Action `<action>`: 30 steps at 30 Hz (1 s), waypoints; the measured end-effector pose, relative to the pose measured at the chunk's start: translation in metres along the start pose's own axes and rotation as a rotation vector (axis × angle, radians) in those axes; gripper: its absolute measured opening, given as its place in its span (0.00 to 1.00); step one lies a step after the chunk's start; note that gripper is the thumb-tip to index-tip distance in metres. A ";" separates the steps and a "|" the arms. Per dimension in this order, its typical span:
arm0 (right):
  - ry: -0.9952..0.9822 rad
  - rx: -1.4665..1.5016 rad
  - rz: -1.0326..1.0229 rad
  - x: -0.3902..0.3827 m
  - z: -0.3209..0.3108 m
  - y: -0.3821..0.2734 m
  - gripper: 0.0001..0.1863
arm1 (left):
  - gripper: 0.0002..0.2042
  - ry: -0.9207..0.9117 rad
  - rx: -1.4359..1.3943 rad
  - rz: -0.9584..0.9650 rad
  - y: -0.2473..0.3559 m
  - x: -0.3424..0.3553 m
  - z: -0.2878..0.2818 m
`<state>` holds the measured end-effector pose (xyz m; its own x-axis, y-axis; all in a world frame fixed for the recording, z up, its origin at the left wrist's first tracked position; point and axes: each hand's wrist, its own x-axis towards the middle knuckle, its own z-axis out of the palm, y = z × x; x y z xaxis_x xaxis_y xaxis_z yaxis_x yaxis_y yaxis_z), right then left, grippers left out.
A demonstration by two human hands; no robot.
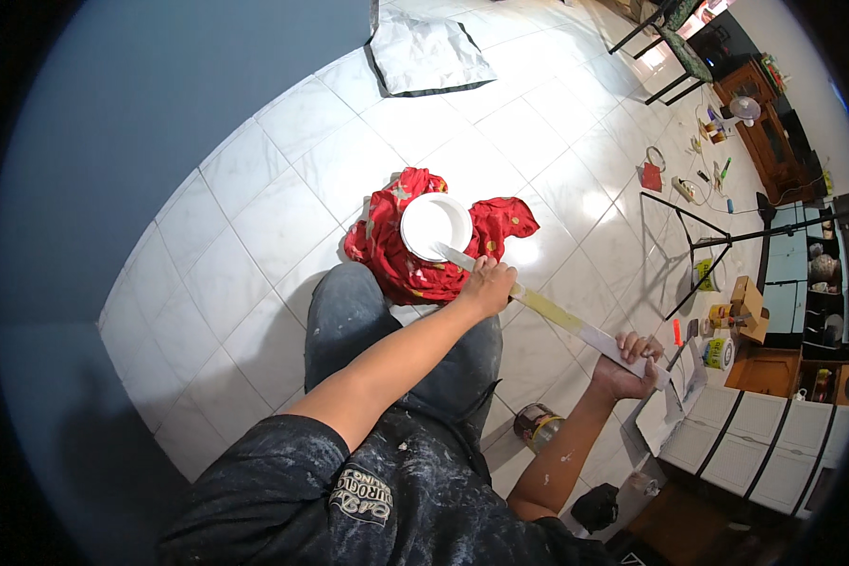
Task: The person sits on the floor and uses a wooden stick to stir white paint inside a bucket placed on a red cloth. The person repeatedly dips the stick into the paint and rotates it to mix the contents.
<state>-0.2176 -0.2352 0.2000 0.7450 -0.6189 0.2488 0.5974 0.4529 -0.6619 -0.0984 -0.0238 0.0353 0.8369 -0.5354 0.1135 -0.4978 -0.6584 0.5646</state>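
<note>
A white round container [436,219] full of or lined with white material rests on a bunched red patterned cloth [383,247] on the floor in front of my knees. A long flat white-and-yellow stick [564,318] runs diagonally from the container, its far tip at the container's lower rim or inside it; I cannot tell which. My left hand [487,283] is closed round the stick near the container. My right hand [623,370] grips its other end, lower and to the right, beside my body.
A silver-white sheet [423,61] lies ahead by the blue-grey wall [151,113]. On my right are a black stand [712,235], buckets [719,353], cardboard boxes [750,307], scattered tools and cabinets [755,420]. A jar [538,424] stands near my right arm. Chairs [674,57] are at the back right.
</note>
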 end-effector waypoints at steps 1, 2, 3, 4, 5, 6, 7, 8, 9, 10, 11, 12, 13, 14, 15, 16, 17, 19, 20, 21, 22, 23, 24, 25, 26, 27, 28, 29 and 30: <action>-0.011 0.000 -0.003 -0.001 -0.004 -0.007 0.10 | 0.08 0.015 -0.004 0.026 0.006 -0.001 -0.001; -0.022 -0.001 -0.006 -0.001 -0.009 -0.015 0.10 | 0.08 0.029 -0.008 0.051 0.011 -0.002 -0.001; -0.034 -0.001 -0.008 -0.002 -0.013 -0.020 0.11 | 0.08 0.039 -0.023 0.057 0.016 -0.002 -0.002; -0.047 0.017 -0.019 -0.003 -0.011 -0.025 0.11 | 0.07 0.048 -0.036 0.063 0.021 -0.003 -0.005; -0.049 0.023 -0.026 -0.004 -0.009 -0.030 0.11 | 0.07 0.058 -0.050 0.069 0.026 -0.003 -0.007; -0.049 0.029 -0.033 -0.005 -0.006 -0.034 0.10 | 0.07 0.063 -0.052 0.072 0.030 -0.004 -0.010; -0.052 0.030 -0.042 -0.005 -0.004 -0.040 0.10 | 0.06 0.068 -0.059 0.076 0.036 -0.004 -0.014; -0.060 0.023 -0.055 -0.005 -0.005 -0.044 0.10 | 0.06 0.073 -0.067 0.080 0.042 -0.005 -0.019; -0.068 0.027 -0.060 -0.004 -0.005 -0.050 0.11 | 0.06 0.084 -0.073 0.093 0.046 -0.004 -0.023; -0.078 0.030 -0.065 -0.002 -0.003 -0.056 0.11 | 0.05 0.097 -0.081 0.106 0.050 -0.004 -0.028; -0.088 0.033 -0.070 -0.001 0.000 -0.061 0.11 | 0.05 0.109 -0.089 0.118 0.054 -0.003 -0.033; -0.061 -0.008 -0.097 -0.001 0.004 -0.066 0.10 | 0.05 0.119 -0.095 0.127 0.059 -0.003 -0.037; -0.070 -0.007 -0.105 0.000 0.010 -0.072 0.10 | 0.05 0.131 -0.102 0.136 0.066 -0.002 -0.045; -0.079 -0.005 -0.114 0.002 0.014 -0.079 0.10 | 0.06 0.143 -0.109 0.145 0.072 -0.001 -0.052; -0.089 -0.004 -0.122 0.004 0.017 -0.085 0.10 | 0.05 0.149 -0.110 0.154 0.077 0.000 -0.058; -0.145 -0.025 -0.141 0.007 0.020 -0.091 0.11 | 0.05 0.159 -0.112 0.161 0.082 0.001 -0.065; -0.142 -0.021 -0.147 0.007 0.024 -0.095 0.11 | 0.05 0.168 -0.114 0.169 0.086 0.001 -0.071; -0.137 -0.015 -0.159 0.008 0.037 -0.106 0.11 | 0.05 0.193 -0.122 0.181 0.093 0.002 -0.082; -0.159 -0.014 -0.166 0.008 0.043 -0.111 0.11 | 0.05 0.206 -0.127 0.188 0.097 0.002 -0.088; -0.180 -0.012 -0.172 0.009 0.049 -0.116 0.11 | 0.04 0.212 -0.128 0.189 0.100 0.002 -0.094; -0.202 -0.014 -0.180 0.009 0.055 -0.120 0.11 | 0.04 0.217 -0.131 0.192 0.104 0.002 -0.101; -0.221 -0.010 -0.188 0.010 0.061 -0.125 0.11 | 0.04 0.223 -0.134 0.194 0.106 0.002 -0.107; -0.240 -0.006 -0.196 0.010 0.066 -0.129 0.11 | 0.04 0.243 -0.140 0.206 0.108 0.002 -0.112; -0.259 -0.003 -0.203 0.010 0.072 -0.132 0.11 | 0.04 0.262 -0.146 0.217 0.109 0.002 -0.116; -0.280 -0.014 -0.215 0.010 0.078 -0.135 0.11 | 0.04 0.281 -0.151 0.227 0.110 0.001 -0.120; -0.302 -0.025 -0.227 0.010 0.085 -0.137 0.11 | 0.04 0.284 -0.157 0.223 0.111 0.000 -0.125; -0.324 -0.042 -0.245 0.010 0.092 -0.142 0.11 | 0.04 0.288 -0.169 0.224 0.115 -0.001 -0.131; -0.335 -0.051 -0.259 0.009 0.100 -0.146 0.11 | 0.04 0.292 -0.181 0.225 0.119 -0.002 -0.137; -0.346 -0.060 -0.273 0.007 0.108 -0.150 0.10 | 0.04 0.306 -0.189 0.223 0.122 -0.002 -0.142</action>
<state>-0.2695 -0.2383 0.3774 0.6238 -0.4545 0.6358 0.7755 0.2585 -0.5761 -0.1287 -0.0276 0.2202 0.7566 -0.4534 0.4711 -0.6476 -0.4200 0.6358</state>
